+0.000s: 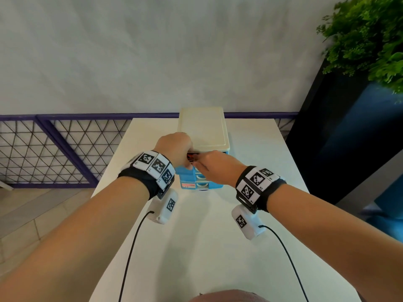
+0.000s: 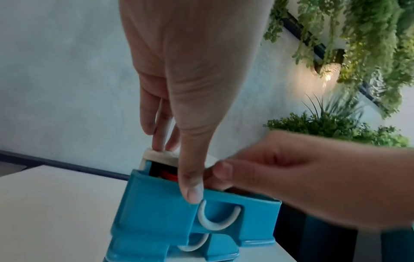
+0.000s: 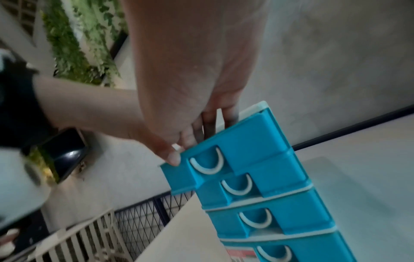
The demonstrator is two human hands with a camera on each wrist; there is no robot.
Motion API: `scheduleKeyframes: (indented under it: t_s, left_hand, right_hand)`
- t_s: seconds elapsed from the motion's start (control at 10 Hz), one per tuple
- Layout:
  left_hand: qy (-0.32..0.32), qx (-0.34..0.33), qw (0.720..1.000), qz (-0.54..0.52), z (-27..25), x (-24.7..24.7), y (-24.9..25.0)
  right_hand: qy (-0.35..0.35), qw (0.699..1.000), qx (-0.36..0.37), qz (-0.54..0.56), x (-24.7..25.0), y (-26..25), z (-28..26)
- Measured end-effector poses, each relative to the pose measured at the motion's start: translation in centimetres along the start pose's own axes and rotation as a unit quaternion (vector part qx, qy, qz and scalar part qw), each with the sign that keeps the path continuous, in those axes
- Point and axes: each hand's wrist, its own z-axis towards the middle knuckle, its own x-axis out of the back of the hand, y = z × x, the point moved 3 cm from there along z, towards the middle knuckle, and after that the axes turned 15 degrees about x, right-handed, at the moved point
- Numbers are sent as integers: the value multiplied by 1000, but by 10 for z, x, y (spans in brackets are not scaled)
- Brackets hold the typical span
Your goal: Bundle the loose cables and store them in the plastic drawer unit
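Observation:
The plastic drawer unit (image 1: 204, 127) has a cream lid and blue drawers and stands at the far end of the white table (image 1: 196, 247). Its top drawer (image 2: 156, 203) is pulled out a little. A red and black cable bundle (image 1: 192, 156) lies inside it, mostly hidden. My left hand (image 1: 174, 147) rests straight fingertips (image 2: 161, 147) on the lid, and its thumb (image 3: 172, 156) presses the drawer front beside the white handle (image 2: 215, 223). My right hand (image 1: 209, 164) curls its fingers (image 3: 208, 124) down into the drawer onto the bundle; their tips are hidden.
Below the top drawer, the lower blue drawers (image 3: 268, 221) are pushed in. A purple wire-mesh railing (image 1: 65, 149) runs left of the table, with a grey wall behind. A dark planter with green plants (image 1: 366, 40) stands at the right. Wrist-camera cables (image 1: 133, 247) trail over the near table.

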Motion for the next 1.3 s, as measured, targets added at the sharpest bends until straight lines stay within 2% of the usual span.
scheduleKeyframes:
  t_s: [0.2,0.3,0.6,0.7,0.8,1.0,1.1,1.2,1.3]
  left_hand:
    - [46,24,999,-3,4,-4,0]
    - [71,23,997,-7,6,-8,-1]
    - [177,15,983,-43,7,-23,-1]
    - [193,14,979,-61,8,-25,0]
    - [196,10,978,-66,6,-24,-1]
    - [160,-1,986,-37,-1,-16,4]
    - [123,10,992,-18,-9,-6,5]
    - [63,14,995,-70,-27,-13,-3]
    - [74,-1,993,-95,-56,-18,-17]
  right_hand:
    - [90,995,-22,-32,26,14,15]
    - [66,996,-57,-29,26,23,13]
    - [105,989,-78,-72,15,24,13]
    - [119,987,-76,-77,7,23,9]
    - [131,986,-77,-70,1,22,5]
    - [82,992,-84,-40,10,17,1]
    - [31,995,-99,-1,28,12,-6]
    - [12,993,-111,39,34,2,-27]
    - [10,989,-128,68,34,-1,-71]
